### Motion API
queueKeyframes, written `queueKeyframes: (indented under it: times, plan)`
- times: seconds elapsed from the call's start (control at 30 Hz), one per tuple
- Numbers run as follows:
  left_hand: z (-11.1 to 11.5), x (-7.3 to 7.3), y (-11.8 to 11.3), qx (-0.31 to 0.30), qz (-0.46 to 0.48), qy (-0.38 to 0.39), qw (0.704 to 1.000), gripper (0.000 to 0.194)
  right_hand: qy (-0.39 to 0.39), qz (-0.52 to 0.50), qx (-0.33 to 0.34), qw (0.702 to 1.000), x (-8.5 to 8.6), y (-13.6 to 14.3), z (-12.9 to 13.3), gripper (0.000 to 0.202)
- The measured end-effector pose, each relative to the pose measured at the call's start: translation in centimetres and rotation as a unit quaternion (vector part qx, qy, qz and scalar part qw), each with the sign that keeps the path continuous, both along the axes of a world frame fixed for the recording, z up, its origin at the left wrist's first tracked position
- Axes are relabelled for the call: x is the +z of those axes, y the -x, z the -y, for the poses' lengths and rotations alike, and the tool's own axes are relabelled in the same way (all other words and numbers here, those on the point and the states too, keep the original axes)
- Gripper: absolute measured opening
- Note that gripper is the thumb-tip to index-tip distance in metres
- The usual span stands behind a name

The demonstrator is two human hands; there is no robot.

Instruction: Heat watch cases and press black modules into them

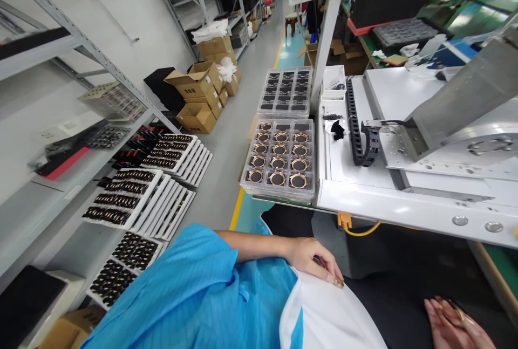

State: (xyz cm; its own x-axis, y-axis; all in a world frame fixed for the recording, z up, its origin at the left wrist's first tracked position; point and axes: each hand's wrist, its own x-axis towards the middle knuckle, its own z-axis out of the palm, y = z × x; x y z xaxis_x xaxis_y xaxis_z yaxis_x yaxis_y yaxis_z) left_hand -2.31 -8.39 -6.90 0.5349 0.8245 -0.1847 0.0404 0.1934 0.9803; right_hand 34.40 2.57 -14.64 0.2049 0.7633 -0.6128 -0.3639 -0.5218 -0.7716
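Note:
My left hand (pixel 318 262) rests over my lap near the white cloth of my clothing. Its fingers are curled together, and a small golden speck shows at the fingertips, too small to name. At the lower right, my right hand (pixel 455 322) is closed around a thin gold ring (pixel 459 311), partly hidden by the fingers and the frame edge. In front of me, a clear plastic tray (pixel 247 176) carries rows of gold-rimmed round pieces (pixel 277 178) with dark centres.
Behind it lies another stack of clear trays (pixel 285 90) with dark contents. A white machine (pixel 364 192) with a grey metal arm (pixel 465 95) stands on the right, a yellow cable (pixel 364 231) below. White trays (pixel 121 198) of dark parts and cardboard boxes (pixel 198 90) are at left.

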Motion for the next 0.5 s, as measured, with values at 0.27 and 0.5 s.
queueKeyframes:
  times: [0.27, 0.5]
  plan:
    - [0.2, 0.2, 0.1, 0.008, -0.002, -0.005, 1.000, 0.078, -0.001, 0.012, 0.037, 0.999, -0.7, -0.3, -0.7, 0.020]
    - [0.1, 0.1, 0.2, 0.003, -0.011, -0.010, 1.000, 0.080, -0.013, 0.021, 0.034, 0.999, -0.9, -0.4, -0.4, 0.021]
